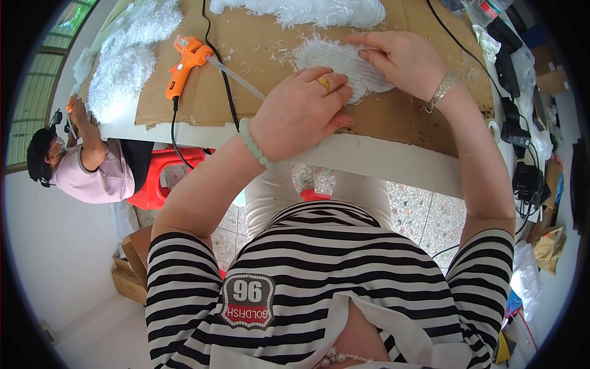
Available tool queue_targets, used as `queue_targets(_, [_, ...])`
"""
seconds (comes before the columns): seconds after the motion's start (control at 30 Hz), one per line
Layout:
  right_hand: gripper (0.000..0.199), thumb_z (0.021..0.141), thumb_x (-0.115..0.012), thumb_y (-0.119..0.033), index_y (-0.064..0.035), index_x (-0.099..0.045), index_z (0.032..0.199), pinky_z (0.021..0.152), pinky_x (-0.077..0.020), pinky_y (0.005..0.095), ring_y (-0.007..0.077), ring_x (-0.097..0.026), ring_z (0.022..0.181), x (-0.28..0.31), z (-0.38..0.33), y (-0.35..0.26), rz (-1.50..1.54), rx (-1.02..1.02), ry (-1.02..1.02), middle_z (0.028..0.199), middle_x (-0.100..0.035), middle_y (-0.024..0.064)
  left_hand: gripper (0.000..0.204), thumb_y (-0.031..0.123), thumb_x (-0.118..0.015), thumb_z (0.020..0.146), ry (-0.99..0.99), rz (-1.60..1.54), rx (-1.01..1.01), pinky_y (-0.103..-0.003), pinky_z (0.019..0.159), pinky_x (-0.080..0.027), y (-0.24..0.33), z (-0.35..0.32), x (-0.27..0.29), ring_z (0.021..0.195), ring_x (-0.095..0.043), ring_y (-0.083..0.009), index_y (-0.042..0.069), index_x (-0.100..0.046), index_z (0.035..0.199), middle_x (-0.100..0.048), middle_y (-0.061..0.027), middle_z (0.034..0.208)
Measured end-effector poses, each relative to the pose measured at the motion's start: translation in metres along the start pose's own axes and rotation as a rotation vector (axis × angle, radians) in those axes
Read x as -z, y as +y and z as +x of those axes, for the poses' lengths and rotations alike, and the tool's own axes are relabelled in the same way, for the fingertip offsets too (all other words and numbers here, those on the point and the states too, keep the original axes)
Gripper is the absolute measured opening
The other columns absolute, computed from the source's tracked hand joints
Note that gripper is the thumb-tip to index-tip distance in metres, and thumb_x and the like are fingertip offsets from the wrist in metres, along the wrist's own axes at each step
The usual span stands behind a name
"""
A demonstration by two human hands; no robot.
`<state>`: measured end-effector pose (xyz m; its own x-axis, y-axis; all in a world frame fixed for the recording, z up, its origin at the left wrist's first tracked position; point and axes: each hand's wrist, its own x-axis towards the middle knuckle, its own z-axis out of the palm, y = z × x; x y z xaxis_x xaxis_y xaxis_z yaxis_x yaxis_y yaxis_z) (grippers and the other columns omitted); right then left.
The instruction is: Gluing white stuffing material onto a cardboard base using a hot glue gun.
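A white, shaggy-edged piece of ribbed fabric [326, 58] lies on the brown cardboard [264, 46] in front of me. My left hand [298, 114] rests on its near left part, fingers bent over it and the thumb held apart. At its right end, my right hand [409, 64] is closed, thumb and forefinger pinched at the fabric's edge. Left of my hands lies an orange hot glue gun [186, 66] with a translucent glue stick [236, 77] poking out of its back toward my left wrist. What is under my left palm is hidden.
White fluffy pieces [129, 61] are heaped at the left, and another fluffy piece [307, 11] lies at the far edge. Black cables [227, 86] cross the cardboard. Adapters [527, 181] crowd the right side. A co-worker [92, 163] sits at the left by a red chair [157, 178].
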<state>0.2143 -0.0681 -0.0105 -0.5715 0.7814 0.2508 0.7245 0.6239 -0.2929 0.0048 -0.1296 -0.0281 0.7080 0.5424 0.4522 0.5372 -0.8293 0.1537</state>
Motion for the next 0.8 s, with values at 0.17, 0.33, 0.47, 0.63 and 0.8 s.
queue_targets(0.17, [0.027,0.084,-0.051,-0.015,-0.0132,-0.061,0.109,0.076,-0.046,0.0368,0.0293,-0.057,0.082,-0.012,0.01,0.0,0.083,0.114,0.019,0.09,-0.061,0.0105,0.031,0.025,-0.064,0.074,-0.021,0.051,-0.015,-0.037,0.087,-0.044,0.004,0.0,-0.002,0.1,-0.054,-0.027,0.002,-0.059,0.095,-0.058,-0.0098,0.102])
queue_targets(0.33, [0.026,0.083,-0.05,-0.013,-0.013,-0.062,0.107,0.077,-0.0454,0.0359,0.0283,-0.056,0.085,-0.024,0.014,0.004,0.128,0.025,-0.03,0.092,-0.058,0.01,0.028,0.021,-0.061,0.076,0.003,0.044,-0.073,-0.037,0.087,-0.044,0.003,-0.002,-0.007,0.101,-0.055,-0.0272,0.002,-0.058,0.096,-0.06,-0.0114,0.103])
queue_targets(0.47, [0.026,0.083,-0.05,-0.013,-0.0134,-0.062,0.106,0.077,-0.0454,0.0354,0.0279,-0.056,0.084,-0.027,0.011,0.01,0.147,0.046,0.012,0.09,-0.058,0.0096,0.027,0.02,-0.061,0.077,0.009,0.019,-0.084,-0.037,0.086,-0.045,0.002,-0.001,-0.007,0.101,-0.056,-0.0272,0.001,-0.058,0.096,-0.061,-0.0119,0.103])
queue_targets(0.63, [0.028,0.083,-0.05,-0.013,-0.0161,-0.062,0.107,0.074,-0.0459,0.036,0.0258,-0.056,0.082,-0.025,0.012,0.008,0.023,0.023,-0.031,0.086,-0.056,0.0085,0.025,0.014,-0.056,0.076,-0.009,0.036,-0.118,-0.036,0.088,-0.045,0.002,-0.003,-0.008,0.1,-0.056,-0.0275,0.001,-0.058,0.097,-0.061,-0.0118,0.103])
queue_targets(0.8, [0.031,0.082,-0.049,-0.012,-0.0179,-0.061,0.109,0.074,-0.0458,0.0364,0.0256,-0.056,0.081,-0.023,0.01,0.0,-0.025,0.079,0.095,0.087,-0.053,0.0079,0.025,0.013,-0.054,0.075,-0.016,0.056,-0.114,-0.036,0.088,-0.045,0.004,-0.002,-0.008,0.1,-0.056,-0.0277,0.001,-0.058,0.097,-0.061,-0.0118,0.104])
